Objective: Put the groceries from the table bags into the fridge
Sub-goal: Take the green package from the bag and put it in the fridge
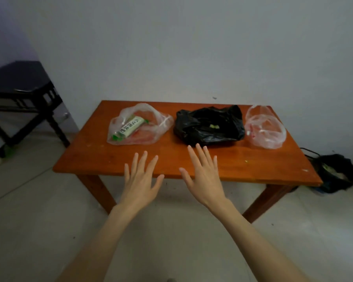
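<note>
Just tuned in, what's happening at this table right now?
Nobody holds anything yet. The left hand and right hand hover open, fingers spread, over the near edge of the orange-brown wooden table. Three bags sit untouched along its far side: a clear plastic bag with a green-and-white packet, a crumpled black plastic bag in the middle, and a second clear plastic bag. No fridge is in view.
</note>
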{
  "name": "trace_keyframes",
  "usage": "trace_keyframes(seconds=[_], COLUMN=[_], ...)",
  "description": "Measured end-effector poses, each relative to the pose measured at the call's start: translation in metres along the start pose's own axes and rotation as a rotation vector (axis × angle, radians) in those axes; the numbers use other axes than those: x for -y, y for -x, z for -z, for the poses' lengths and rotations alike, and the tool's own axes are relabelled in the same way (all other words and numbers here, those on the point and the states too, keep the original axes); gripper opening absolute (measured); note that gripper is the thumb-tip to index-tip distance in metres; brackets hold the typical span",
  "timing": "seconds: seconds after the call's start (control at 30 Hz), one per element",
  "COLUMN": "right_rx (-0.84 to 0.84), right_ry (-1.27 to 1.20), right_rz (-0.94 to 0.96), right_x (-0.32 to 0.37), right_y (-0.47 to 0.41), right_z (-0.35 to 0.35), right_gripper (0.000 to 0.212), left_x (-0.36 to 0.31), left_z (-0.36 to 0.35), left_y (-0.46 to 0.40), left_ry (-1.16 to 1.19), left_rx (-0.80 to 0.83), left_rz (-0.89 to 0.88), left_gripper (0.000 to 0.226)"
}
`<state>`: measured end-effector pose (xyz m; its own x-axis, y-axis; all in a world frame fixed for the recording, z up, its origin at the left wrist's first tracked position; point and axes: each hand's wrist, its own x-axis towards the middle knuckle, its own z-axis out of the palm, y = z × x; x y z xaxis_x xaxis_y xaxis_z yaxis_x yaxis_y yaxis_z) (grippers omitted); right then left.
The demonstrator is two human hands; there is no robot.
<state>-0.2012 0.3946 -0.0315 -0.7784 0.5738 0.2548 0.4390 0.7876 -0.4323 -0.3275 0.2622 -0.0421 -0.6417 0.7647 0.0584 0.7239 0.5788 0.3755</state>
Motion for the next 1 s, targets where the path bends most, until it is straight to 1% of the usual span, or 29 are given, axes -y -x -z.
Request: trace_keyframes(seconds=[0.23, 0.37, 0.47, 0.57, 0.63, 0.7, 0.8, 0.83, 0.9, 1.0], right_rx=[0.148, 0.215, 0.247, 0.249, 0.237, 0.247, 0.363, 0.398, 0.463, 0.573], right_ry=[0.023, 0.023, 0.025, 0.007, -0.061, -0.151, -0.315, -0.386, -0.512, -0.644], right_rz=[0.031, -0.015, -0.038, -0.032, -0.045, -0.086, -0.185, -0.231, -0.356, -0.551], right_x=[0.005, -0.002, -0.001, 0.009, 0.022, 0.039, 0.061, 0.065, 0.069, 0.068], right_y=[-0.088, -0.13, -0.164, -0.203, -0.234, -0.267, -0.311, -0.323, -0.343, -0.365], right_z=[-0.051, -0.081, -0.107, -0.134, -0.152, -0.171, -0.203, -0.213, -0.227, -0.257], right_gripper=[0.064, 0.063, 0.062, 0.058, 0.055, 0.052, 0.047, 0.044, 0.039, 0.036], left_x=[0.059, 0.09, 0.118, 0.148, 0.167, 0.197, 0.246, 0.261, 0.276, 0.292], left_z=[0.005, -0.008, -0.011, -0.011, -0.01, -0.009, -0.016, -0.021, -0.025, -0.036], left_y=[-0.081, -0.117, -0.153, -0.198, -0.232, -0.27, -0.315, -0.325, -0.338, -0.35], left_ry=[0.017, 0.055, 0.024, 0.038, 0.033, 0.032, 0.051, 0.11, 0.26, 0.42], left_rx=[-0.053, -0.164, -0.213, -0.249, -0.261, -0.194, 0.02, 0.063, 0.093, 0.137], left_rz=[0.061, -0.03, -0.101, -0.12, -0.108, -0.024, 0.13, 0.164, 0.189, 0.23], left_gripper=[0.058, 0.046, 0.047, 0.04, 0.045, 0.053, 0.061, 0.06, 0.058, 0.07])
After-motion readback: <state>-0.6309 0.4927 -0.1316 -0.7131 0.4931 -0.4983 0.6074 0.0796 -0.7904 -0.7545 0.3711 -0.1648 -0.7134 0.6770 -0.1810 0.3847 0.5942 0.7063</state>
